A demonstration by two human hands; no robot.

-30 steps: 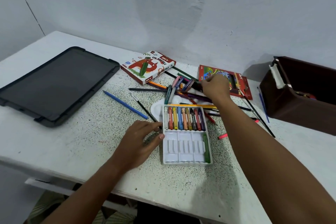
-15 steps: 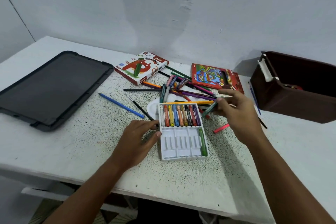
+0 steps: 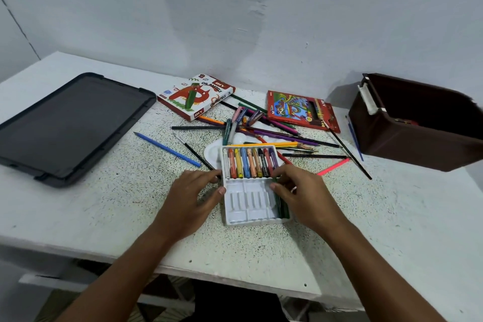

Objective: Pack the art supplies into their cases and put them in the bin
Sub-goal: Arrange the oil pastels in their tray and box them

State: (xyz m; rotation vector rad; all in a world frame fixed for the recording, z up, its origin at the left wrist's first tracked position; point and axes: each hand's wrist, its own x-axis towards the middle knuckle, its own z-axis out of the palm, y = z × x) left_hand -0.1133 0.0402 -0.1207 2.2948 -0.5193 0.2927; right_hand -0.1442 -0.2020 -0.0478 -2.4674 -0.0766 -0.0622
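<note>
A white plastic pastel tray [image 3: 251,201] lies on the speckled table, its upper row filled with several coloured oil pastels [image 3: 249,162]. My right hand [image 3: 303,191] is over the tray's right side and pinches a dark green pastel [image 3: 279,204] lying in a lower slot beside another green one. My left hand [image 3: 193,196] rests flat against the tray's left edge, fingers and thumb touching it. Behind the tray are the oil pastels box [image 3: 196,97], a red coloured-pencil box [image 3: 300,110] and a loose pile of pencils [image 3: 274,133]. The brown bin [image 3: 418,136] stands at the right.
A black lid [image 3: 70,123] lies on the table's left side. A blue pencil [image 3: 167,149], a thin brush [image 3: 193,153] and a white palette [image 3: 213,154] sit left of the tray. A pink pencil [image 3: 333,167] and long black brush [image 3: 350,157] lie toward the bin.
My right hand left the pencil pile with a green pastel and brought it down into the tray's lower right slots. My left hand stayed at the tray's left edge.
</note>
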